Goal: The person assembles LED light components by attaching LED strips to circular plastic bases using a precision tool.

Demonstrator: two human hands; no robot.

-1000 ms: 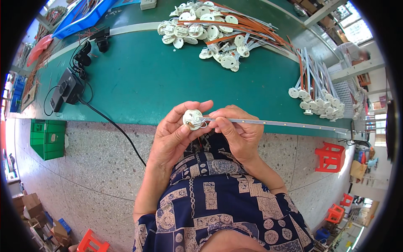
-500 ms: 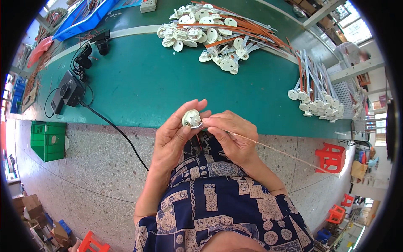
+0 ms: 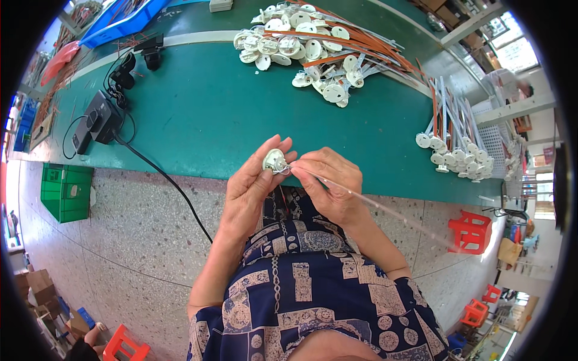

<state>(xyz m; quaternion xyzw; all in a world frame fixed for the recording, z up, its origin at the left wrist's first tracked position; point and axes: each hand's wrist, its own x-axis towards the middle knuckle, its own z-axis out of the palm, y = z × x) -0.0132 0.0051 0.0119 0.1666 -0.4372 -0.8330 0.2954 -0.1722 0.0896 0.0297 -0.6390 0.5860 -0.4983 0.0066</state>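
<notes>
My left hand [image 3: 245,195] holds a small round white plastic cap [image 3: 274,160] between thumb and fingers, just off the near edge of the table. Its inner side faces up, and white wire loops around small raised parts there. Close against it on the right, my right hand [image 3: 332,185] pinches a thin pale wire [image 3: 385,207] near the cap. The wire's long tail trails down to the right, past my forearm, and is blurred. My right fingertips hide where the wire meets the cap.
On the green table [image 3: 198,114], a pile of round white caps [image 3: 295,39] with orange and white wires lies at the back. A second bundle of wired caps [image 3: 457,153] sits at the right. A black power box [image 3: 102,117] with a cable lies left. A red stool [image 3: 469,231] stands right.
Both hands stay together with the cap, which has tilted slightly. The wire's tail has swung and blurred. My view has shifted a little.
</notes>
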